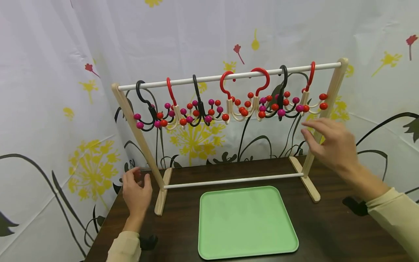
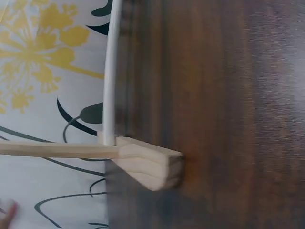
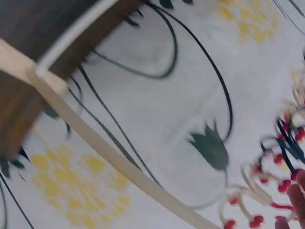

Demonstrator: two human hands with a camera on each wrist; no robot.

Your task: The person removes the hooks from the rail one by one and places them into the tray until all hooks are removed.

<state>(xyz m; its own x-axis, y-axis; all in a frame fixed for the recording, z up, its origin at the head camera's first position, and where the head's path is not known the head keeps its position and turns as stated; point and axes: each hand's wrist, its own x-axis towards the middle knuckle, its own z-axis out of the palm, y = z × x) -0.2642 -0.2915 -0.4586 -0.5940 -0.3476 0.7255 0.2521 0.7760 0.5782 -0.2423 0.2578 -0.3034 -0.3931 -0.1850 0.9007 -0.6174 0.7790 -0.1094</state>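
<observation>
Several small multi-arm hook hangers hang in a row from the rack's white top rail (image 1: 209, 78). Some, like the black hanger (image 1: 199, 105), have magenta balls on their arms; others, like the cream hanger (image 1: 304, 97) at the right end, have red hooks and red balls. My right hand (image 1: 337, 145) is raised in front of the right post, just below that end hanger, with thumb and fingers apart and holding nothing. Beside the lower left post, my left hand (image 1: 136, 191) hovers with fingers loosely bent and nothing in it.
A light green tray (image 1: 245, 222) lies on the dark wooden table (image 1: 176, 233) in front of the rack. The rack's wooden feet (image 2: 147, 167) flank a white lower rail (image 1: 234, 181). Behind hangs a white curtain (image 1: 183, 32) printed with flowers.
</observation>
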